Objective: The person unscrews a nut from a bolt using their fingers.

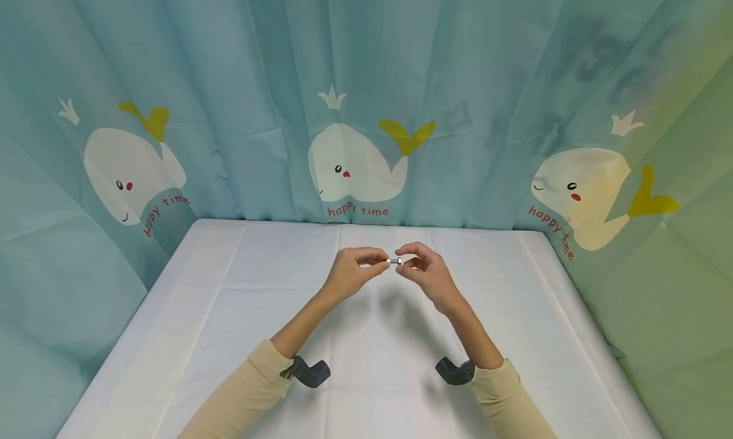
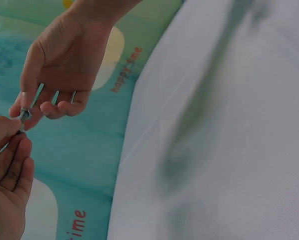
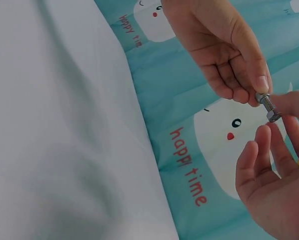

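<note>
A small silver bolt (image 3: 268, 104) is held in the air between both hands, lying roughly level in the head view. My left hand (image 1: 350, 272) pinches the nut (image 3: 261, 97) at the bolt's left end between thumb and fingertips, which partly hide it. My right hand (image 1: 426, 273) has thumb and index finger at the hexagonal bolt head (image 3: 273, 116) on the other end, its remaining fingers loosely bent. Bare threaded shank shows between the two hands. In the left wrist view, fingers cover most of the bolt (image 2: 24, 116).
Below the hands spreads a table with a white cloth (image 1: 258, 299), its back edge against a blue-green curtain (image 1: 240, 108) printed with whales. Dark wrist-worn devices sit on the left (image 1: 309, 371) and right (image 1: 455, 371) forearms, by the beige sleeves.
</note>
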A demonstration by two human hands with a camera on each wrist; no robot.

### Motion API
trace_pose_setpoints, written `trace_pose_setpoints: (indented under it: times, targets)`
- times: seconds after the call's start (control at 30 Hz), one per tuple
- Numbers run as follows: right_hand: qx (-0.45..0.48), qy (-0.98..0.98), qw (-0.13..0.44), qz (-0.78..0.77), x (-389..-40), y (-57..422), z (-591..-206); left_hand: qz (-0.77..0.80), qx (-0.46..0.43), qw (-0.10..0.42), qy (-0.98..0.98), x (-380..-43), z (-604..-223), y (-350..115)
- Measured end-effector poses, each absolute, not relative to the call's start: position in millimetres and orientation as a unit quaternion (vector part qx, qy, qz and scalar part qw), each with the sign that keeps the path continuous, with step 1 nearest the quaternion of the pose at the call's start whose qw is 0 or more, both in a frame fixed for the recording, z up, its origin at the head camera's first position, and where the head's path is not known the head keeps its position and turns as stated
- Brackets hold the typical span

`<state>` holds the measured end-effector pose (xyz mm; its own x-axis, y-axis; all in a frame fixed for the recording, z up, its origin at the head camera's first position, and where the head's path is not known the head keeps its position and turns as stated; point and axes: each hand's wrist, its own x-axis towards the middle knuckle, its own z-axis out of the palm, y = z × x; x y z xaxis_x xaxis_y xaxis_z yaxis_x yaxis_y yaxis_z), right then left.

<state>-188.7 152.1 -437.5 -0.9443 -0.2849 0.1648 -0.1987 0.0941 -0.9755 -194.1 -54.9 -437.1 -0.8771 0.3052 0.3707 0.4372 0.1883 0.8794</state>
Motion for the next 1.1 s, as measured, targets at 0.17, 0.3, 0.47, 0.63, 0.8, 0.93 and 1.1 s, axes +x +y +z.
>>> trace_pose_setpoints:
  times: [0.17,0.3,0.47,0.63,0.8,0.93,1.1]
  targets:
    - [-0.151,0.744,0.039,-0.649,-189.0,152.0,-437.7,-0.59,-0.24,0.057,-0.768,-193.3,-436.3,-54.9]
    - [-0.137,0.751,0.045,-0.644,-189.1,152.1,-438.1,-0.588,-0.24,0.055,-0.77,-192.8,-435.7,-54.7]
    - [-0.136,0.75,0.037,-0.647,-189.1,152.4,-438.9,-0.585,-0.241,0.057,-0.773,-193.0,-436.0,-54.6]
    - [-0.147,0.747,0.029,-0.647,-188.1,151.9,-438.0,-0.584,-0.241,0.062,-0.773,-193.4,-437.1,-54.7]
    - [-0.158,0.742,0.03,-0.651,-188.5,151.6,-438.5,-0.583,-0.244,0.064,-0.773,-193.6,-437.8,-54.7]
    - [-0.169,0.735,0.04,-0.655,-188.3,152.2,-438.2,-0.582,-0.245,0.065,-0.773,-193.8,-438.1,-54.5]
    - [-0.146,0.749,0.039,-0.645,-188.9,152.8,-437.8,-0.586,-0.247,0.063,-0.769,-194.6,-438.6,-53.7]
